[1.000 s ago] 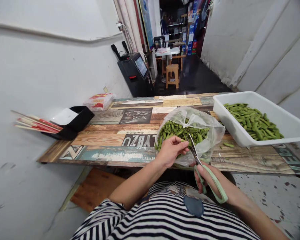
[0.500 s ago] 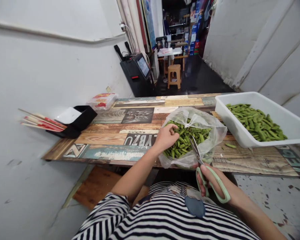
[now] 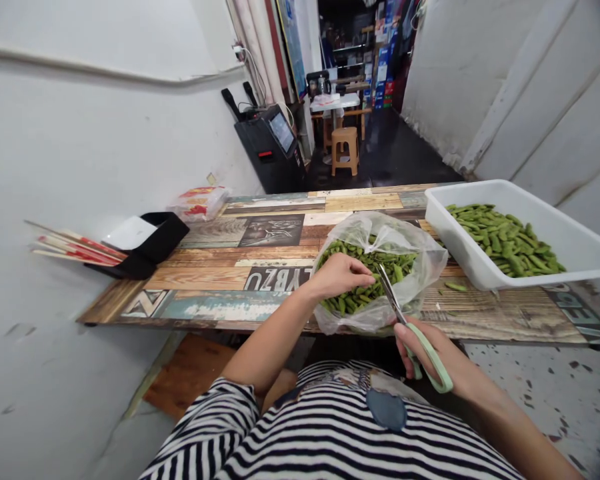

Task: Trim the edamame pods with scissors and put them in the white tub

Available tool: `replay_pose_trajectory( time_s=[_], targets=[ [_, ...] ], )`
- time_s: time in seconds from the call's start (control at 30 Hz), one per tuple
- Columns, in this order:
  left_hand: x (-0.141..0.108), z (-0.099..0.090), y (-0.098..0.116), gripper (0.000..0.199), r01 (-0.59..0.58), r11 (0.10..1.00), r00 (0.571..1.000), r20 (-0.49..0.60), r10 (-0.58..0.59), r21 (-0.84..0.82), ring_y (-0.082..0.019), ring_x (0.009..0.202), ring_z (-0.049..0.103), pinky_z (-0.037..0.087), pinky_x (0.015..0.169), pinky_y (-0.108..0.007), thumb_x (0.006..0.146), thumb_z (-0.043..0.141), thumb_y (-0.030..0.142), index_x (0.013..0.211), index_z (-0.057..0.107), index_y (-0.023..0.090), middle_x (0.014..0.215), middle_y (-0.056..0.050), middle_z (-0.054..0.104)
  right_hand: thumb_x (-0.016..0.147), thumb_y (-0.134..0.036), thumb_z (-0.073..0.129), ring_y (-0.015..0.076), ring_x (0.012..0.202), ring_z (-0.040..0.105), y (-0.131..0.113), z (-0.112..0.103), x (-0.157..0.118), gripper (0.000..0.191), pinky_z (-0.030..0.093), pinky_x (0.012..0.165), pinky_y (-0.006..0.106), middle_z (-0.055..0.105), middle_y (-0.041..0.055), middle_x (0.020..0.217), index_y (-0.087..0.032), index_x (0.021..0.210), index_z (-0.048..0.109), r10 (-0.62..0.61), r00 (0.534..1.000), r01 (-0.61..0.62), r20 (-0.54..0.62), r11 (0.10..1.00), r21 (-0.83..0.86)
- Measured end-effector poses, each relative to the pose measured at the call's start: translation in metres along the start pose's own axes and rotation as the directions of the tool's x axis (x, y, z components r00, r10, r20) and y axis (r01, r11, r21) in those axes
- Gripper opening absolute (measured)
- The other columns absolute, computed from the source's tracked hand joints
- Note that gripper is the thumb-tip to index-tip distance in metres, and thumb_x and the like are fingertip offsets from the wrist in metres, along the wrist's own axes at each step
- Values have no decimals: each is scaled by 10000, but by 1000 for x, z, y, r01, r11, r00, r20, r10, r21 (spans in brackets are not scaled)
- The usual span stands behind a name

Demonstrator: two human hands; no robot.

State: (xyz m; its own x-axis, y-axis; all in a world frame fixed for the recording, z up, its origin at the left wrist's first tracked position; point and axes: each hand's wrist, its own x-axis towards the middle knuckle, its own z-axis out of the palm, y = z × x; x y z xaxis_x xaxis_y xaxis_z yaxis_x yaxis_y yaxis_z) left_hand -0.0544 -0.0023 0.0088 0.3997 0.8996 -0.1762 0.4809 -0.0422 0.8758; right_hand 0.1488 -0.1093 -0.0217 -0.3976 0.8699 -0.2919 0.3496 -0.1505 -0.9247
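Observation:
A clear plastic bag [image 3: 433, 260] full of green edamame pods [image 3: 347, 303] lies at the table's near edge. My left hand [image 3: 343, 275] is over the bag, thumb and fingers pinched together on a pod that they mostly hide. Through the pale green handles of a pair of scissors [image 3: 391, 293] go the fingers of my right hand [image 3: 433, 350]. The blades look closed or nearly so, and their tips point up beside my left fingertips. A single loose pod [image 3: 455, 287] lies on the table right of the bag.
At the right stands a white plastic tub [image 3: 485, 277] holding more pods. On the left are a black holder [image 3: 165, 233] with chopsticks [image 3: 80, 247] and a plastic-wrapped packet [image 3: 200, 202]. Beyond the wood-patterned table [image 3: 220, 257] stand a black touchscreen machine [image 3: 270, 147] and a stool [image 3: 345, 150].
My left hand has moved right toward the scissor tips, its fingers now pinched. The scissor blades have come together, and the handles have closed. The view has shifted slightly.

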Motion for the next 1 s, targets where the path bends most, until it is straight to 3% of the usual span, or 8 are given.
replay_pose_trajectory(
  time_s=[0.23,0.33,0.43,0.53,0.7,0.83,0.93,1.0],
  targets=[
    [-4,5,4,212,-30,997,1000,-4,30,-75,-105,605,549,417,601,-214,668,701,314,721,738,112,642,-21,677,855,-565,501,98,342,448,7,4,3,365,357,346,208,443,-86,470,-214,755,492,83,996,-81,-31,995,51],
    [-2,6,1,190,19,973,999,-29,-27,-231,-76,546,511,379,543,-203,642,723,269,741,695,109,627,-1,646,825,-606,516,95,326,426,7,4,3,393,334,314,207,418,-93,487,-216,787,494,122,992,-117,-34,987,112],
    [0,8,-3,183,112,872,994,51,-100,-477,-25,425,412,281,448,-185,664,690,211,783,601,106,621,12,619,867,-641,411,106,419,489,-1,4,0,458,428,435,238,488,-53,541,-204,752,483,43,999,-44,11,993,108],
    [-2,10,-4,258,129,778,990,120,-68,-615,-11,412,423,260,433,-171,659,696,185,808,492,129,717,-32,672,902,-652,295,127,522,541,-13,2,-5,540,457,578,275,536,-9,562,-198,665,465,-16,998,12,69,998,57],
    [-10,18,-2,337,76,805,991,133,3,-588,-13,382,414,266,415,-166,692,713,296,784,424,150,690,-49,688,880,-638,394,124,515,536,-14,3,-5,471,465,567,278,542,-21,611,-203,709,458,-6,999,4,39,999,49],
    [-15,20,-2,315,81,838,987,160,7,-539,-17,371,407,274,408,-168,697,706,308,758,444,144,654,-45,681,868,-610,449,107,414,495,1,7,2,431,425,424,236,482,-62,529,-214,698,439,50,999,-51,15,994,95],
    [-16,11,-4,284,77,829,995,98,-27,-554,-26,402,452,282,420,-163,700,690,284,769,455,142,683,-51,682,846,-606,487,91,328,421,7,7,4,406,352,330,215,426,-91,476,-219,728,449,138,990,-135,-23,984,115],
    [-14,1,-7,260,77,780,997,38,-68,-620,-41,471,519,319,453,-161,670,681,223,775,456,148,764,-60,688,847,-605,488,93,343,423,6,5,2,388,363,333,218,429,-92,506,-218,822,472,111,993,-105,-34,984,144]
  ],
)
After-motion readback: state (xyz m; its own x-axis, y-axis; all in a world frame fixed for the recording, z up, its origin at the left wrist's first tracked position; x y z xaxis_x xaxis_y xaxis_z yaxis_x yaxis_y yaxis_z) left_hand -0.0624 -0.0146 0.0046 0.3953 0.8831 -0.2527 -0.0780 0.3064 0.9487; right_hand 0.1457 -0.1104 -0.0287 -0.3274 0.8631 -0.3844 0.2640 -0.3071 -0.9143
